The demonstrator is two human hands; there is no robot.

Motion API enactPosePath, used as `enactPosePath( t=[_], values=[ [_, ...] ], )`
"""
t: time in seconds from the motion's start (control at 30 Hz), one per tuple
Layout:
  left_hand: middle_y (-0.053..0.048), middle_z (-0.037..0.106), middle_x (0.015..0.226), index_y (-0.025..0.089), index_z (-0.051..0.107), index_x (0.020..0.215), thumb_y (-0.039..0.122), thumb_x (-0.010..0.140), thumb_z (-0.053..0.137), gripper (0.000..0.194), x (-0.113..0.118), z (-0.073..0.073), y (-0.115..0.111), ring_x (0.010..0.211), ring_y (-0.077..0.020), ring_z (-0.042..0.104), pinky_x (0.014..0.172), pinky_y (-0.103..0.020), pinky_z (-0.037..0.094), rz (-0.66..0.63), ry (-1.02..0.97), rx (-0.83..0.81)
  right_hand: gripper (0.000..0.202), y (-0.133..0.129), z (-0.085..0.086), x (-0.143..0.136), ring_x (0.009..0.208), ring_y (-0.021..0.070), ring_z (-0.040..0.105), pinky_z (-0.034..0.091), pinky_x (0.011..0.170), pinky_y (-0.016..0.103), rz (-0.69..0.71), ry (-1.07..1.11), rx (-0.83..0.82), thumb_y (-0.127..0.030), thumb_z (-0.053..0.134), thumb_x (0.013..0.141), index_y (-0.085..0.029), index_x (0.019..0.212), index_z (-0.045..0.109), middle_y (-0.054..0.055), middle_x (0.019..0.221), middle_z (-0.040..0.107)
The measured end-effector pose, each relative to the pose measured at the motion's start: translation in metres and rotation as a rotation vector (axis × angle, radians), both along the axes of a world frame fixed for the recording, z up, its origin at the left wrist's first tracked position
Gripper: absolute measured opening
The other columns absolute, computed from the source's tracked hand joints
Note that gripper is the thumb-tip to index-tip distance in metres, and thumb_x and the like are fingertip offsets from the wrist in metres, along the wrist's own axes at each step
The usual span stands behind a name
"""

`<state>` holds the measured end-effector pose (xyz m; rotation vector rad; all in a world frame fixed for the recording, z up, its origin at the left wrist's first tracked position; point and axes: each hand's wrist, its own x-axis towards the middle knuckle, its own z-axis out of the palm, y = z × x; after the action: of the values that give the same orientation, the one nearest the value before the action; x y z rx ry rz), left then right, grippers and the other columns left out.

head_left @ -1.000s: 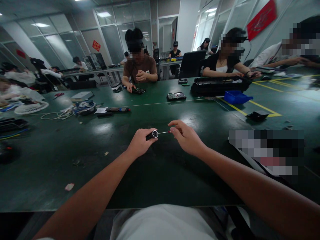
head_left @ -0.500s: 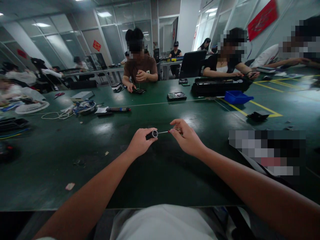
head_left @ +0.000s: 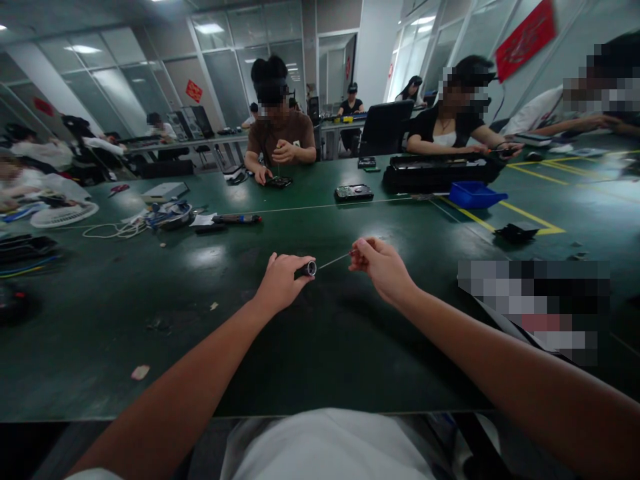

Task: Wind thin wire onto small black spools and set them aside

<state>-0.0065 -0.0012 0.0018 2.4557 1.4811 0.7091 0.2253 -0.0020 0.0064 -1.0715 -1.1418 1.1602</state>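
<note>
Fingers of my left hand (head_left: 280,285) are wrapped round a short black cylinder (head_left: 310,269), whose silver-rimmed round end faces right. Most of its body is hidden in my palm. To the right, my right hand (head_left: 386,268) is closed on a thin screwdriver (head_left: 335,261). Its slim metal shaft points left and slightly down, and a bit of red shows by the fingers. The shaft's tip is just outside the cylinder's rim, apart from it. Both hands are above the green tabletop (head_left: 320,360).
Across the table, a person in brown (head_left: 283,133) works on a small dark device. Farther off lie a circuit-board device (head_left: 354,193), a long black housing (head_left: 435,175) and a blue bin (head_left: 475,195). Cables (head_left: 167,215) and a dark pen-like tool (head_left: 237,219) lie left.
My right hand has moved slightly right, drawing the screwdriver's tip away from the cylinder's end. The shaft now tilts more, and the right fingers have curled in. My left hand has hardly moved.
</note>
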Motion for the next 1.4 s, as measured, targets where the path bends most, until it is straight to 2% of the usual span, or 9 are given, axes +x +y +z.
enactPosePath(
  t=[0.17, 0.3, 0.63, 0.9, 1.0, 1.1, 1.17, 1.33, 1.4],
  values=[
    [-0.005, 0.069, 0.118, 0.027, 0.064, 0.123, 0.028, 0.087, 0.069, 0.037, 0.002, -0.001, 0.001, 0.114, -0.0260, 0.058, 0.113, -0.060, 0.027, -0.005, -0.021, -0.013, 0.024, -0.007, 0.000, -0.006, 0.075, 0.0157, 0.063, 0.057, 0.075, 0.037, 0.055, -0.099, 0.109, -0.043, 0.061, 0.089, -0.019, 0.094, 0.061, 0.002, 0.083, 0.065],
    [-0.005, 0.069, 0.117, 0.029, 0.064, 0.124, 0.031, 0.085, 0.072, 0.039, 0.002, -0.005, 0.002, 0.112, -0.0260, 0.060, 0.113, -0.059, 0.027, 0.006, -0.045, -0.016, 0.023, -0.007, 0.000, -0.008, 0.074, 0.0161, 0.065, 0.056, 0.075, 0.037, 0.046, -0.141, 0.157, -0.040, 0.061, 0.089, -0.018, 0.094, 0.062, 0.003, 0.082, 0.066],
    [-0.005, 0.071, 0.114, 0.025, 0.065, 0.122, 0.033, 0.086, 0.070, 0.037, 0.001, -0.001, 0.001, 0.105, -0.0258, 0.061, 0.105, -0.051, 0.037, 0.016, -0.088, -0.011, 0.023, -0.009, 0.001, -0.007, 0.077, 0.0166, 0.067, 0.058, 0.078, 0.038, 0.083, -0.173, 0.190, -0.041, 0.062, 0.089, -0.018, 0.095, 0.063, 0.004, 0.084, 0.069],
    [-0.004, 0.071, 0.115, 0.026, 0.065, 0.121, 0.033, 0.086, 0.070, 0.036, 0.001, -0.002, 0.001, 0.105, -0.0250, 0.061, 0.104, -0.048, 0.037, 0.007, -0.105, 0.004, 0.023, -0.012, 0.005, -0.009, 0.078, 0.0172, 0.068, 0.058, 0.078, 0.038, 0.082, -0.172, 0.174, -0.041, 0.062, 0.089, -0.019, 0.094, 0.063, 0.004, 0.084, 0.070],
    [-0.004, 0.071, 0.114, 0.027, 0.065, 0.122, 0.032, 0.086, 0.071, 0.037, 0.000, -0.002, 0.000, 0.105, -0.0249, 0.061, 0.107, -0.050, 0.035, 0.002, -0.100, 0.002, 0.024, -0.016, 0.010, -0.009, 0.074, 0.0170, 0.068, 0.056, 0.072, 0.035, 0.030, -0.272, 0.178, -0.042, 0.061, 0.089, -0.019, 0.093, 0.065, 0.004, 0.080, 0.071],
    [-0.003, 0.071, 0.112, 0.028, 0.065, 0.122, 0.031, 0.085, 0.071, 0.038, 0.000, -0.002, -0.001, 0.105, -0.0246, 0.061, 0.109, -0.052, 0.033, -0.002, -0.100, 0.006, 0.029, -0.020, 0.017, -0.006, 0.063, 0.0171, 0.066, 0.049, 0.060, 0.031, -0.050, -0.504, 0.187, -0.047, 0.065, 0.086, -0.019, 0.086, 0.069, 0.002, 0.066, 0.069],
    [-0.003, 0.071, 0.110, 0.028, 0.065, 0.122, 0.031, 0.085, 0.072, 0.038, 0.000, -0.002, -0.001, 0.103, -0.0243, 0.061, 0.108, -0.052, 0.033, -0.006, -0.103, 0.015, 0.029, -0.023, 0.020, -0.005, 0.060, 0.0174, 0.064, 0.045, 0.056, 0.030, -0.063, -0.589, 0.224, -0.048, 0.066, 0.086, -0.020, 0.085, 0.071, 0.001, 0.064, 0.068],
    [-0.003, 0.071, 0.107, 0.027, 0.066, 0.122, 0.029, 0.085, 0.071, 0.038, -0.001, -0.003, 0.000, 0.102, -0.0242, 0.060, 0.106, -0.050, 0.036, 0.002, -0.105, 0.012, 0.015, -0.028, 0.020, -0.005, 0.078, 0.0190, 0.067, 0.049, 0.068, 0.032, 0.021, -0.671, 0.431, -0.032, 0.060, 0.090, -0.022, 0.096, 0.069, 0.004, 0.088, 0.073],
    [-0.003, 0.071, 0.108, 0.027, 0.065, 0.123, 0.029, 0.086, 0.070, 0.037, -0.001, -0.003, 0.000, 0.102, -0.0241, 0.060, 0.105, -0.049, 0.037, 0.007, -0.105, 0.008, 0.015, -0.029, 0.020, -0.006, 0.079, 0.0187, 0.066, 0.048, 0.069, 0.032, 0.050, -0.711, 0.471, -0.029, 0.056, 0.091, -0.022, 0.097, 0.067, 0.004, 0.090, 0.072]
  ],
)
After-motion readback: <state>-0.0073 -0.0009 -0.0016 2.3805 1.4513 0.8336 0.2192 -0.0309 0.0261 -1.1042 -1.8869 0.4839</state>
